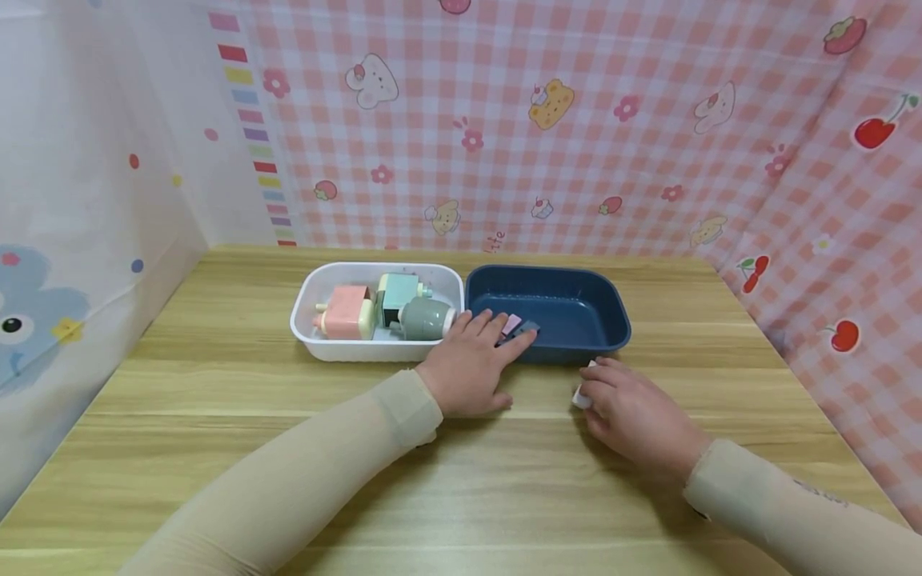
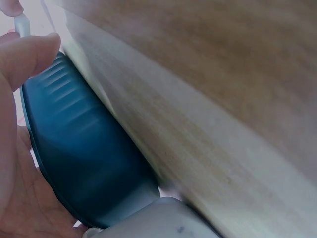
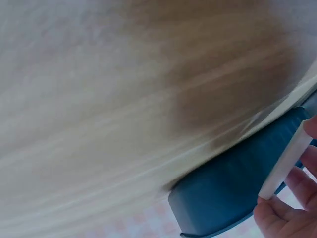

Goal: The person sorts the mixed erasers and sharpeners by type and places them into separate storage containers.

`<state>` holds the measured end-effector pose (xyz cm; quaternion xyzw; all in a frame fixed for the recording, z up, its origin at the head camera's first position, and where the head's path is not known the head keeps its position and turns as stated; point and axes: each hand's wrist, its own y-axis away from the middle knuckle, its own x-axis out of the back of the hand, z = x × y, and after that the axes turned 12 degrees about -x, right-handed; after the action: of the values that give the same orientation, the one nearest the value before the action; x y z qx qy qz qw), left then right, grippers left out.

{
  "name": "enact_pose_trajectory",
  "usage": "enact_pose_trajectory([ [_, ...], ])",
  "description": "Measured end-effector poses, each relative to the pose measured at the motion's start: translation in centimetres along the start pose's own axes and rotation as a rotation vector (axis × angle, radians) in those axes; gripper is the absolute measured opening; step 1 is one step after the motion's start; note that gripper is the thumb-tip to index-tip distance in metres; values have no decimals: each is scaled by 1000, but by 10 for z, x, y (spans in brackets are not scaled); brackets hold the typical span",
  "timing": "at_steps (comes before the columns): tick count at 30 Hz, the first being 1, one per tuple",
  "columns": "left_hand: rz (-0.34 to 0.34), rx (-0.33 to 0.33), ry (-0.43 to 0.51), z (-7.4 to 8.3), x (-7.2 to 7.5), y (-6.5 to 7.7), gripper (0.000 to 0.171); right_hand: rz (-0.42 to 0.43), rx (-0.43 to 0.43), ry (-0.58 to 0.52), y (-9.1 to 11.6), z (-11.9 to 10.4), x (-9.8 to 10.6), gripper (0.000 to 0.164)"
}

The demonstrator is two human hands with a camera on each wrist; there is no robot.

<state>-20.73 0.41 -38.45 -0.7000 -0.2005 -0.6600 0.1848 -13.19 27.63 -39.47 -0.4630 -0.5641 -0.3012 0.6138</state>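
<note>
My left hand (image 1: 467, 366) has its fingers stretched over the near rims where the white bin (image 1: 374, 350) and the dark blue bin (image 1: 612, 320) meet. Beside its fingertips, inside the blue bin, lie a small pink piece (image 1: 511, 323) and a dark blue-grey piece (image 1: 528, 328), partly hidden by the fingers. In front of the blue bin, my right hand (image 1: 641, 412) pinches a small, flat white block (image 1: 582, 397) between thumb and fingers. The right wrist view shows this white block (image 3: 286, 161) edge-on, long and thin.
In the white bin sit a pink pencil sharpener (image 1: 347, 312), a mint-green one (image 1: 400, 294) and a grey-green rounded thing (image 1: 426, 318). Both bins stand side by side on the wooden table (image 1: 490, 496). A pink checked cloth (image 1: 504, 160) hangs behind.
</note>
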Motion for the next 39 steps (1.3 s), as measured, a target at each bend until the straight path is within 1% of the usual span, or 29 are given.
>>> enact_pose_trajectory([
  [3, 2, -2, -1, 0, 0, 0, 96, 51, 58, 12, 1, 0, 1, 34],
  [8, 4, -3, -2, 0, 0, 0, 96, 187, 175, 25, 2, 2, 1, 39],
  [11, 4, -5, -2, 0, 0, 0, 96, 251, 222, 26, 1, 3, 1, 40],
  [14, 7, -6, -2, 0, 0, 0, 95, 290, 254, 20, -1, 5, 2, 39],
  [18, 11, -6, 1, 0, 0, 0, 94, 301, 275, 24, -4, 7, 6, 44],
  [23, 14, -5, 5, 0, -1, 0, 94, 282, 264, 26, -8, 8, 11, 52],
  [27, 13, -3, 5, 1, 0, 0, 95, 292, 277, 20, -12, 9, 15, 51],
  [33, 14, -2, 2, 1, 0, 0, 94, 335, 323, 19, -19, 14, 17, 51],
  [36, 14, -3, -2, 1, 1, 0, 94, 348, 333, 17, -21, 16, 17, 52],
  [39, 15, -5, -4, 1, 1, 0, 94, 363, 337, 18, -23, 18, 18, 48],
])
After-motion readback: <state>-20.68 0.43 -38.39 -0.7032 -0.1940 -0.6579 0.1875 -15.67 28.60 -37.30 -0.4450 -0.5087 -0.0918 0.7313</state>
